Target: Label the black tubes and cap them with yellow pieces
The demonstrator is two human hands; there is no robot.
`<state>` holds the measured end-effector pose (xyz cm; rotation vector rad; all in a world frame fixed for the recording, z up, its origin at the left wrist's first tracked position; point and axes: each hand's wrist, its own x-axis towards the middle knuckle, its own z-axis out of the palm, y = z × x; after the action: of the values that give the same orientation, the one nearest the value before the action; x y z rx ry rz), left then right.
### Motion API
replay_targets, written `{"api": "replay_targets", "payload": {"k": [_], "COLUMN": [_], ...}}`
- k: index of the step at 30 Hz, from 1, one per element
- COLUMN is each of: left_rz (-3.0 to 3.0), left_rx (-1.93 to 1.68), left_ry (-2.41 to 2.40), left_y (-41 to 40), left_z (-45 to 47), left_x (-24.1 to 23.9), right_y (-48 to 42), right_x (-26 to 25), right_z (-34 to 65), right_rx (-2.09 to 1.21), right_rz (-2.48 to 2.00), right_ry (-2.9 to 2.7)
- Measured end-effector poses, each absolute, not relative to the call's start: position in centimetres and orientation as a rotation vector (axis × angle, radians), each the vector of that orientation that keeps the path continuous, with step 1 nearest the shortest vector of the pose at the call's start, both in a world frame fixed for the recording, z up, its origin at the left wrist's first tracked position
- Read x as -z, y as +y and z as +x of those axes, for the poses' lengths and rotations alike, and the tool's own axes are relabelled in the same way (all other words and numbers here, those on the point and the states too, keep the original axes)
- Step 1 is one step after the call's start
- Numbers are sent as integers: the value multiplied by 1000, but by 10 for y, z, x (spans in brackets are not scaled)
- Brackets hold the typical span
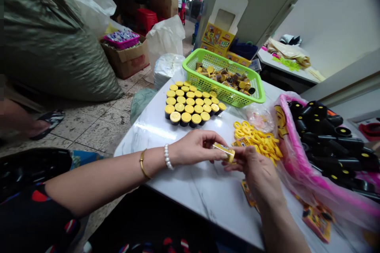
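Observation:
Above the white table (142, 134), my left hand (194, 148) is closed on a small cylindrical container (224, 151) with a yellow printed label, lying on its side. At its right end, the fingers and thumb of my right hand (263, 172) are closed on it too. Behind my hands stand rows of upright black containers with yellow caps (189, 109). Just beyond my right hand lies a heap of yellow plastic ring-shaped pieces (261, 140). Several printed yellow labels (248, 194) lie on the table, partly hidden by my right hand.
A green basket (224, 95) of small labelled containers stands at the back. To the right, a pink-rimmed, plastic-lined container (292, 148) holds black cylinders. Yellow boxes (218, 37) are stacked behind the basket. A large sack (56, 43) and a cardboard box (127, 61) stand left.

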<state>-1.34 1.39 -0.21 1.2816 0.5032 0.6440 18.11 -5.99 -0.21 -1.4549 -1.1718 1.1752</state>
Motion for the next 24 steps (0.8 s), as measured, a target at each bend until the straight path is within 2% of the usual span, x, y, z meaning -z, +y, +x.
{"api": "replay_targets", "payload": {"k": [4,8,12,17,24], "left_rz": [1041,917,774,707,705], "left_rx": [-591,-587,-585,-494,-489], "left_ry": [515,475,495,417,475], "left_y": [12,10,14,15,12], "left_z": [-11,-12,-16,-16,-13], "left_x": [4,5,5,7,9], "right_y": [-66,-62,-49,-41,-41], "right_x": [-12,-27,-40,-32,-24], "right_z": [176,172,181,187,187], "right_rx": [-842,-733,-916,-1282,-1406], "right_rz": [-1460,-1450,-1399,-1304,-1354], "right_ry": [-1532,-1857,-1799,-1411,-1274]}}
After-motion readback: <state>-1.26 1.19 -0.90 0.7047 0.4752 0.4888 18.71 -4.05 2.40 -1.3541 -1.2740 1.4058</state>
